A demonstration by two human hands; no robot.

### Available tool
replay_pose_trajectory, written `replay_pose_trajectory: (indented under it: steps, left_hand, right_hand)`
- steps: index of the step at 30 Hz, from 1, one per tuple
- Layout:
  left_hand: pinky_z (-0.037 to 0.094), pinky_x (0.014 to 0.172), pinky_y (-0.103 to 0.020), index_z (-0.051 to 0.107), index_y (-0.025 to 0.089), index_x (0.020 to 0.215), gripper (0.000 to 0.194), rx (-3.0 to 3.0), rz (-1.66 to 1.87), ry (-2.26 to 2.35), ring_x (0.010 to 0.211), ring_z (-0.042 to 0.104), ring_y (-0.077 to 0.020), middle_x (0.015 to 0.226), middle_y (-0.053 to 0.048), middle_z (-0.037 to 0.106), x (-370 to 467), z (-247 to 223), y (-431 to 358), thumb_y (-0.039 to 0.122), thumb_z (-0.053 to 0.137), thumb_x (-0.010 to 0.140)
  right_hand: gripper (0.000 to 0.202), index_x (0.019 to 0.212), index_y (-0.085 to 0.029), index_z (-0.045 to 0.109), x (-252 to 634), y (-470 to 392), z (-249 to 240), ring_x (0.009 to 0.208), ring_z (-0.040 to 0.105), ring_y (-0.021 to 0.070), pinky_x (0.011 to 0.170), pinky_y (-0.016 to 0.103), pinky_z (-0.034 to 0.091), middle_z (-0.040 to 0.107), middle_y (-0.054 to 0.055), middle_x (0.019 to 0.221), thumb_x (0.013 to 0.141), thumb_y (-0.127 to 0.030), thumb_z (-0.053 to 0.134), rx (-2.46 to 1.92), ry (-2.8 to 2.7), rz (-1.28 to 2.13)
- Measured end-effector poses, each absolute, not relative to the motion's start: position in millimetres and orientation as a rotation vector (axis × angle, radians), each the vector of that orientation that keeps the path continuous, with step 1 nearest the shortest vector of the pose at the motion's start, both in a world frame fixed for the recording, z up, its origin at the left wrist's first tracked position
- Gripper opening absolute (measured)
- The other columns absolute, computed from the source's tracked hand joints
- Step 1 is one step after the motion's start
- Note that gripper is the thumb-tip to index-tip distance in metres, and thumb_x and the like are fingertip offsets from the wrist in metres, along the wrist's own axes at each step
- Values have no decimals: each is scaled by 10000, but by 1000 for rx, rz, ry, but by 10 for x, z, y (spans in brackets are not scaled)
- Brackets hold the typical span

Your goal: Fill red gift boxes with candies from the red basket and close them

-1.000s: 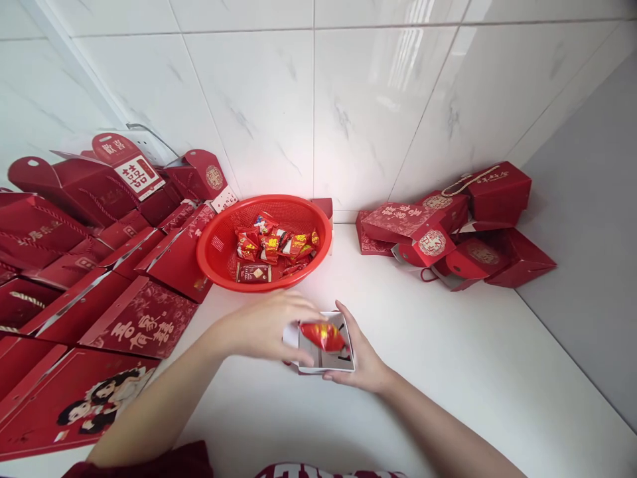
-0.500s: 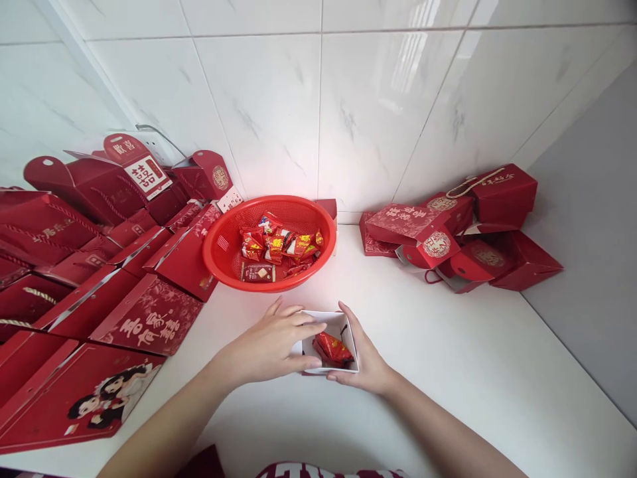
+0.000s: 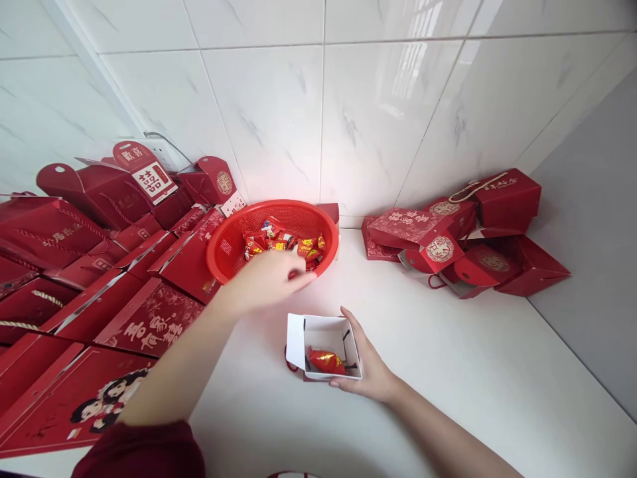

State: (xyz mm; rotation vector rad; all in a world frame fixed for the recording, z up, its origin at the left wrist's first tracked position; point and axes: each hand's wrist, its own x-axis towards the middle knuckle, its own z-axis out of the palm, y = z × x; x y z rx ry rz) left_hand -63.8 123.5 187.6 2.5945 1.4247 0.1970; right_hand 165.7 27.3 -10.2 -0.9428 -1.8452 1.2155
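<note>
My left hand (image 3: 269,279), somewhat blurred, hangs over the front rim of the red plastic basket (image 3: 213,255). Its fingers are curled with the thumb held apart, and I see nothing between them. Behind the hand, several small red and gold wrapped packets (image 3: 308,247) lie in the basket, partly covered by it. My right hand (image 3: 371,365) grips the right side of a small gift box (image 3: 323,323) with a white inside. The box stands with its top towards me and a white flap (image 3: 295,340) folded out to the left. One red wrapped packet (image 3: 326,360) lies inside it.
Rows of red gift boxes (image 3: 142,312) fill the left side of the white table (image 3: 448,372). More red boxes (image 3: 438,245) are piled at the back right. A tiled wall (image 3: 269,119) rises behind, and a grey panel (image 3: 592,219) borders the right.
My left hand has left the small box and moved up to the basket. The box's left flap now shows folded outward. My right hand still holds the box.
</note>
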Motion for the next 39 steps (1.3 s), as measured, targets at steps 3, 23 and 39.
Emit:
replay_pose_trajectory:
  steps: [3,23,39]
  left_hand:
    - [455,825,-311,719,190,916,404,2360,-97,1641,887,649,-221,908,-65,728,-707,1937,1862,445,405,930]
    - [481,874,-308,750,216,958,362,2297,-346,1588,972,672,-258,1003,-75,746,-932,1133,2679,500,574,818]
    - [434,1024,-301,658,246,1216,406,2402,-157,1328,1161,611,-227,1285,-48,651,-813,1014,2544,215,488,848]
  right_hand:
    - [1210,1556,-292,-18,1654,263,-78,1414,337,342,1140,528,319,225,149,1571,693,-509,802,-956,-1826,1253]
    - [1241,1559,-296,1,1694,269,-104,1466,236,349,1162,544,263,168,148,1598,653,-495,826,-1011,-1837,1330]
    - [1225,1556,-314,-1,1700,267,-115,1477,210,345,1166,537,261,135,133,1612,666,-491,822,-1002,-1839,1342]
